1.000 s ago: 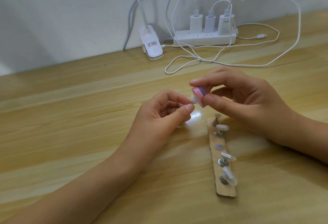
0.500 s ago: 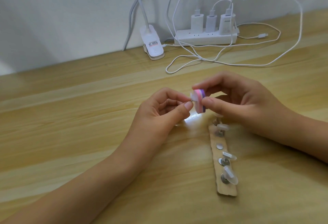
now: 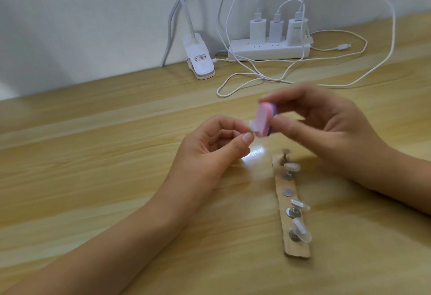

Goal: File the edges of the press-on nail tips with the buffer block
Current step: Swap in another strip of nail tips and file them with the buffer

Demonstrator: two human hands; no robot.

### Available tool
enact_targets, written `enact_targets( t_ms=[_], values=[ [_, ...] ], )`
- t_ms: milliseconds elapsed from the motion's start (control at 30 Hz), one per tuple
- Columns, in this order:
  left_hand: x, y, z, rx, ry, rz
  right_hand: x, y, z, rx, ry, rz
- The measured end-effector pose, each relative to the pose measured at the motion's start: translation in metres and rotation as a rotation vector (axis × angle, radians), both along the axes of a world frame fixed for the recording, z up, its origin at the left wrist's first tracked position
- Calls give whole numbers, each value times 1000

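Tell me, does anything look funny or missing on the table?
On the wooden strip, the middle metal disc is bare, with nothing on it, while discs beside it carry clear tips. The left hand pinches one nail tip against the buffer block, likely the missing one. Nothing looks broken.

Glossy wood-grain table (image 3: 93,154), matt cardboard strip (image 3: 283,201), metal studs (image 3: 288,192), translucent plastic nail tips (image 3: 300,204).
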State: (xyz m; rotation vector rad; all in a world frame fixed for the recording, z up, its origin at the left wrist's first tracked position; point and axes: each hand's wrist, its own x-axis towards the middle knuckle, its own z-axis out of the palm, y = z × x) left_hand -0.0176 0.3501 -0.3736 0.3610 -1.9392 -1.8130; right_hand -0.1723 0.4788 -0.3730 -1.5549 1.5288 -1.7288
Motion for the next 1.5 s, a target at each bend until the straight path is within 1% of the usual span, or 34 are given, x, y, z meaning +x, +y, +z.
enact_targets(
  t_ms=[67,167,233,333,400,433,467,567,667,800,867,933,1033,1100,1133,1167,1200,1267,1300,1400,1433,1500],
  values=[
    [0,0,0,-2,-4,6,0,0,2,-41,-9,-13],
    [0,1,0,-10,-13,11,0,0,0,17,26,2],
    [0,2,1,-4,-16,11,1,0,0,-11,124,-9],
    [0,3,1,-10,-33,5,1,0,1,8,336,-44],
    [0,3,2,-18,-34,-6,1,1,1,-17,474,-76],
    [0,3,2,-24,-36,-11,1,1,1,-25,510,-91],
    [0,3,2,-27,-40,-13,1,0,1,-20,508,-107],
    [0,2,1,-31,-47,-18,1,0,2,24,394,-119],
    [0,2,1,-56,-58,-17,3,0,2,-1,438,-88],
    [0,0,0,-46,-58,-10,1,-1,1,27,369,-105],
    [0,2,1,-44,-57,-20,2,-1,1,2,403,-85],
    [-1,2,2,-30,-54,-18,0,-2,0,22,397,-97],
    [-1,1,1,-11,-45,-14,-6,-4,-2,77,258,-168],
    [-1,2,1,-22,-39,-16,-7,-2,1,-7,63,-145],
    [-1,2,1,-29,-40,-16,-6,-1,2,-58,-5,-121],
    [-1,2,1,-33,-43,-13,-5,0,2,-82,-32,-91],
    [0,2,1,-35,-44,-8,-3,1,1,-67,-40,-45],
    [0,1,0,-42,-41,-1,-1,-1,-1,33,-55,47],
    [0,1,0,-46,-39,0,-1,-2,-2,58,-60,61],
    [0,1,0,-65,-37,-1,0,-1,0,-34,-42,26],
    [0,1,0,-74,-35,0,1,-1,0,-39,-39,34],
    [0,0,-1,-81,-31,-1,1,-1,-1,21,-50,67]
  ],
)
